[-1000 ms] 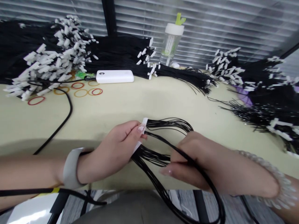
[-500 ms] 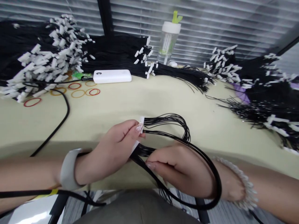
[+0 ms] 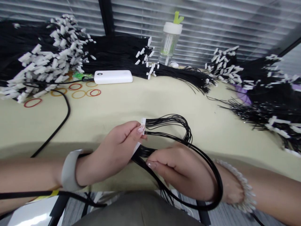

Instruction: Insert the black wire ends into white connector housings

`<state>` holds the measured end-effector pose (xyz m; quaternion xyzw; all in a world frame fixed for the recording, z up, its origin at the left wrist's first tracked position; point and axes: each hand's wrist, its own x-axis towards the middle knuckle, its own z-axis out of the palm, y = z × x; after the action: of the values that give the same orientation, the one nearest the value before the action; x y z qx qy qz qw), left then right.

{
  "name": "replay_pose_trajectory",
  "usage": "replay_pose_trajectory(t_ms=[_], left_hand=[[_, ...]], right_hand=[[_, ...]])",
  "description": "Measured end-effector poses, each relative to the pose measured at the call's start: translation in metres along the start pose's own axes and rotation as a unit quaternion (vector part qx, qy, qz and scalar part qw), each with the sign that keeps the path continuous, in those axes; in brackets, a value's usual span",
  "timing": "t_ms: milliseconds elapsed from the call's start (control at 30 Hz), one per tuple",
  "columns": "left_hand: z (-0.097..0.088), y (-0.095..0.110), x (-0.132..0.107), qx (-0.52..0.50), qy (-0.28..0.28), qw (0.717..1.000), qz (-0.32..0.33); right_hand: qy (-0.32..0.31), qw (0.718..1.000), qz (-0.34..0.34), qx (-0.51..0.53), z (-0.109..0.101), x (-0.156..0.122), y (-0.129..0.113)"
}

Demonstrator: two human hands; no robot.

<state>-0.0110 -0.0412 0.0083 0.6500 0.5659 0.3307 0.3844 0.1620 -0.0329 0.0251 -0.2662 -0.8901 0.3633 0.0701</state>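
Note:
My left hand [image 3: 113, 153] is closed, pinching the white connectors [image 3: 143, 121] of a black wire harness [image 3: 174, 122] between thumb and fingers. The thin wires loop out to the right over the cream table [image 3: 141, 97] and come back under my right hand [image 3: 181, 172]. That hand is closed in a fist on the wire bundle just right of the left fingers. A thicker black cable [image 3: 217, 185] curves round the right wrist, which wears a pearl bracelet [image 3: 242, 188].
Heaps of black harnesses with white connectors lie at the far left [image 3: 47, 59], centre back [image 3: 131, 59] and right [image 3: 263, 94]. A white power bank [image 3: 113, 77], several rubber bands [image 3: 77, 91], a clear bottle [image 3: 169, 40] and a black cable [image 3: 63, 119] are on the table.
My right hand moved left along the wires and closed on the bundle next to the left hand; the thick cable slid back round its wrist. The left hand stayed put.

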Motion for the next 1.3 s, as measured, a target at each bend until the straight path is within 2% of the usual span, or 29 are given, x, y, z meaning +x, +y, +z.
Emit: replay_pose_trajectory(t_ms=[167, 300, 400, 467, 533, 600, 667, 733, 767, 833, 900, 967, 1033, 1100, 1200, 1300], left_hand=[[0.000, 0.000, 0.000, -0.001, -0.005, 1.000, 0.003], [0.000, 0.002, -0.001, 0.005, -0.003, 1.000, 0.009], [0.000, 0.003, 0.000, 0.012, 0.001, 1.000, 0.010], [0.000, 0.003, 0.001, 0.011, 0.000, 1.000, 0.006], [0.000, 0.002, 0.001, 0.008, 0.001, 1.000, 0.003], [0.000, 0.001, 0.001, 0.010, 0.006, 1.000, 0.002], [0.000, 0.000, 0.000, 0.012, 0.008, 1.000, 0.002], [0.000, -0.001, 0.000, 0.009, 0.006, 1.000, 0.002], [0.000, -0.001, 0.000, 0.007, 0.002, 1.000, 0.002], [0.000, 0.000, 0.000, 0.001, -0.001, 1.000, 0.005], [0.000, 0.000, 0.000, -0.003, -0.004, 1.000, 0.005], [0.001, 0.000, 0.000, -0.008, -0.006, 1.000, 0.001], [0.002, 0.000, 0.000, -0.016, -0.008, 1.000, -0.006], [0.002, -0.001, 0.001, -0.023, -0.003, 1.000, -0.012], [0.002, -0.001, 0.001, -0.035, 0.003, 0.999, -0.022], [0.001, -0.001, 0.001, -0.043, 0.002, 0.999, -0.030]], right_hand=[[0.019, 0.999, -0.003, -0.027, 0.002, 0.001, -0.002], [0.004, 0.997, 0.046, -0.069, 0.000, -0.004, 0.001], [0.003, 0.988, 0.066, -0.139, -0.014, -0.011, 0.006], [0.028, 0.981, 0.068, -0.180, -0.030, -0.015, 0.008], [0.074, 0.975, 0.087, -0.190, -0.049, -0.018, 0.011], [0.147, 0.967, 0.125, -0.165, -0.067, -0.019, 0.013], [0.283, 0.941, 0.132, -0.127, -0.081, -0.017, 0.017], [0.431, 0.897, 0.077, -0.051, -0.090, -0.014, 0.022], [0.485, 0.874, 0.035, 0.004, -0.092, -0.012, 0.025], [0.546, 0.828, -0.045, 0.121, -0.096, -0.009, 0.028], [0.569, 0.797, -0.067, 0.192, -0.098, -0.008, 0.027], [0.572, 0.793, -0.041, 0.205, -0.096, -0.009, 0.022], [0.534, 0.825, -0.008, 0.185, -0.091, -0.010, 0.017], [0.469, 0.873, 0.016, 0.134, -0.084, -0.012, 0.013], [0.340, 0.940, 0.038, -0.012, -0.070, -0.013, 0.011], [0.249, 0.955, 0.007, -0.162, -0.059, -0.010, 0.011]])
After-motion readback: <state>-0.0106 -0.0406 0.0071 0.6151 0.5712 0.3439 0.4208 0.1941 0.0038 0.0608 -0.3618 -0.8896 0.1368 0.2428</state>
